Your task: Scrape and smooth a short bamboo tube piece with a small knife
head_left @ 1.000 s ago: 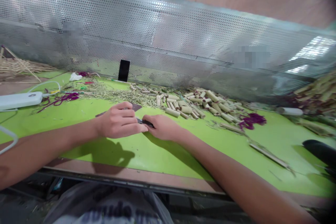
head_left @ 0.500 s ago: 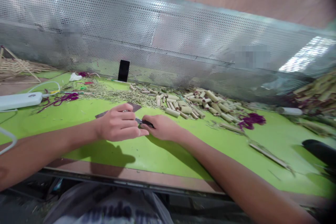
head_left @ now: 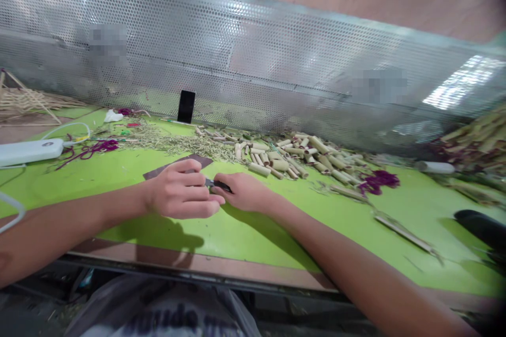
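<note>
My right hand (head_left: pixel 243 192) rests on the green tabletop, closed round what looks like a small black-handled knife (head_left: pixel 222 185). Its grey metal part points left toward my left hand (head_left: pixel 182 189). That hand's fingers are curled inward close to the metal, and whatever they pinch is hidden behind them. Partly under and behind my left hand lies a flat dark brown sheet (head_left: pixel 162 169). The fingertips of both hands nearly meet.
Cut hollow stem pieces (head_left: pixel 279 158) are heaped behind my hands, beside fine shavings (head_left: pixel 177 143). A phone (head_left: pixel 186 107) leans on the perforated metal screen (head_left: pixel 269 58). Purple yarn (head_left: pixel 380 182) lies right, a white power strip (head_left: pixel 31 151) left. A split stem (head_left: pixel 407 234) lies near the right.
My left hand has dropped and tilted slightly, its fingers shifting a little toward me, so more of the brown sheet shows. My right hand and the knife stay about where they were.
</note>
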Demonstrator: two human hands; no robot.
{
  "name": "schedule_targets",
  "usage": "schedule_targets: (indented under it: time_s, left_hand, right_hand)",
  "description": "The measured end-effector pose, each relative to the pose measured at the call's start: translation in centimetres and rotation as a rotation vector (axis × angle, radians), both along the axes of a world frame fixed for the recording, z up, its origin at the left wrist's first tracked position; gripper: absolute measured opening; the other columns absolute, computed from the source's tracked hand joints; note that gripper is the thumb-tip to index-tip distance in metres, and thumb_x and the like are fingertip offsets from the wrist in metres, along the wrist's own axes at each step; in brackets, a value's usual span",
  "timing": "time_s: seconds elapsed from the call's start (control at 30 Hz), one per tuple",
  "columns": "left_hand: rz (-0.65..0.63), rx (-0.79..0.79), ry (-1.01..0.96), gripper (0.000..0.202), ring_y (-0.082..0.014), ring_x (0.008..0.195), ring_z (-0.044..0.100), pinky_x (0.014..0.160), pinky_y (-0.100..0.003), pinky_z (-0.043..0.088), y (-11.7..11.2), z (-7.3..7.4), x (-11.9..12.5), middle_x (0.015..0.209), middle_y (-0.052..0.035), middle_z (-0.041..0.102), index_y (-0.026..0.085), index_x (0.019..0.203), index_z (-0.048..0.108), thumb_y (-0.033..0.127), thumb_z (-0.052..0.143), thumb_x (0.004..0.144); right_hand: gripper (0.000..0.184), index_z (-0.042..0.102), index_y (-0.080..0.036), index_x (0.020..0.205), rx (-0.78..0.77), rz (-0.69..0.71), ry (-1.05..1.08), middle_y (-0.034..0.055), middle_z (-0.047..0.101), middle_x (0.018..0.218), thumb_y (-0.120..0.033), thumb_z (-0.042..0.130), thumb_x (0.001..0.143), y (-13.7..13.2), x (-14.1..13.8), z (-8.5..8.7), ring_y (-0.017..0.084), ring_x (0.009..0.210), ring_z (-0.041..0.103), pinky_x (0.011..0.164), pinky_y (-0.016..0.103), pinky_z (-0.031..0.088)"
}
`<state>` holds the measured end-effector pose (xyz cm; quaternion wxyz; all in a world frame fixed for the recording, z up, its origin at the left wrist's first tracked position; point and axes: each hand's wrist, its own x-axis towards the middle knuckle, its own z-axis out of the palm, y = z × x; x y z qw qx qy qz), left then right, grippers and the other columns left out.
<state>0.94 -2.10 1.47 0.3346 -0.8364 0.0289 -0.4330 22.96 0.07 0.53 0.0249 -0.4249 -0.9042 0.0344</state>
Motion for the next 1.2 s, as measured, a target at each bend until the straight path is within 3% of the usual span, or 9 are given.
schedule_targets:
  time_s: [0.37, 0.53, 0.6, 0.67, 0.77, 0.83, 1.0, 1.2]
  left_hand:
    - [-0.04, -0.046, -0.008, 0.019, -0.0093, 0.055, 0.047, 0.066, -0.03, 0.042, -0.9, 0.3, 0.4, 0.062, 0.0074, 0.061, 0.019, 0.077, 0.061, 0.012, 0.071, 0.091]
    - [-0.026, -0.094, -0.033, 0.015, -0.0095, 0.054, 0.049, 0.069, -0.029, 0.043, 0.4, -0.3, 0.2, 0.06, 0.0074, 0.059, 0.021, 0.083, 0.061, 0.014, 0.068, 0.094]
    - [0.033, -0.255, -0.075, 0.013, -0.0092, 0.053, 0.05, 0.072, -0.028, 0.043, 1.7, -0.4, -0.2, 0.059, 0.0078, 0.06, 0.022, 0.085, 0.061, 0.017, 0.062, 0.097]
    - [0.186, -0.605, -0.069, 0.013, -0.0105, 0.053, 0.053, 0.071, -0.028, 0.043, 3.2, -0.4, -0.8, 0.06, 0.0062, 0.062, 0.021, 0.091, 0.064, 0.027, 0.057, 0.1]
    - [0.451, -1.198, 0.031, 0.037, -0.0159, 0.06, 0.059, 0.063, -0.028, 0.041, 5.3, -0.7, -1.6, 0.072, -0.0014, 0.07, 0.017, 0.102, 0.069, 0.043, 0.042, 0.103]
    - [0.514, -1.403, 0.127, 0.048, -0.0191, 0.07, 0.063, 0.066, -0.029, 0.042, 6.3, -1.1, -1.8, 0.083, -0.0061, 0.073, 0.015, 0.101, 0.073, 0.045, 0.035, 0.104]
    - [0.497, -1.484, 0.242, 0.041, -0.021, 0.079, 0.063, 0.069, -0.028, 0.041, 6.9, -2.3, -0.7, 0.088, -0.007, 0.074, 0.014, 0.089, 0.076, 0.047, 0.051, 0.094]
    - [0.485, -1.583, 0.284, 0.031, -0.0191, 0.075, 0.062, 0.067, -0.027, 0.042, 6.5, -2.1, -0.3, 0.085, -0.0048, 0.072, 0.015, 0.092, 0.073, 0.041, 0.057, 0.087]
  right_hand:
    - [0.031, 0.064, -0.019, 0.1, 0.01, 0.028, 0.026, 0.0043, 0.067, 0.077, -0.041, 0.044, 0.102, 0.2, 0.2, -0.3, 0.015, 0.059, 0.045, 0.054, 0.028, 0.023]
    - [0.032, 0.065, -0.018, 0.1, -0.009, 0.006, 0.006, 0.0052, 0.068, 0.079, -0.041, 0.043, 0.103, 0.1, 0.0, -0.1, 0.015, 0.059, 0.047, 0.055, 0.028, 0.023]
    - [0.032, 0.065, -0.018, 0.102, -0.015, -0.001, 0.002, 0.0062, 0.069, 0.081, -0.042, 0.043, 0.103, 0.1, 0.0, -0.1, 0.015, 0.061, 0.049, 0.056, 0.027, 0.025]
    - [0.031, 0.064, -0.018, 0.102, -0.019, 0.0, 0.002, 0.0058, 0.068, 0.081, -0.042, 0.044, 0.103, 0.2, 0.1, -0.1, 0.015, 0.061, 0.049, 0.056, 0.027, 0.026]
    - [0.03, 0.064, -0.019, 0.1, -0.018, 0.003, -0.009, 0.0044, 0.066, 0.077, -0.041, 0.044, 0.104, 0.3, 0.1, -0.2, 0.015, 0.059, 0.048, 0.055, 0.027, 0.025]
    - [0.03, 0.064, -0.019, 0.101, -0.015, 0.009, -0.015, 0.0047, 0.067, 0.077, -0.042, 0.044, 0.104, 0.3, 0.2, -0.2, 0.016, 0.061, 0.05, 0.055, 0.027, 0.026]
    - [0.032, 0.065, -0.019, 0.103, -0.011, 0.02, -0.034, 0.0055, 0.068, 0.08, -0.042, 0.043, 0.104, 0.3, 0.3, -0.3, 0.017, 0.064, 0.053, 0.056, 0.028, 0.026]
    - [0.031, 0.064, -0.02, 0.105, 0.039, 0.021, -0.094, 0.0047, 0.069, 0.079, -0.043, 0.042, 0.104, 0.0, 0.2, -0.2, 0.018, 0.063, 0.055, 0.055, 0.029, 0.025]
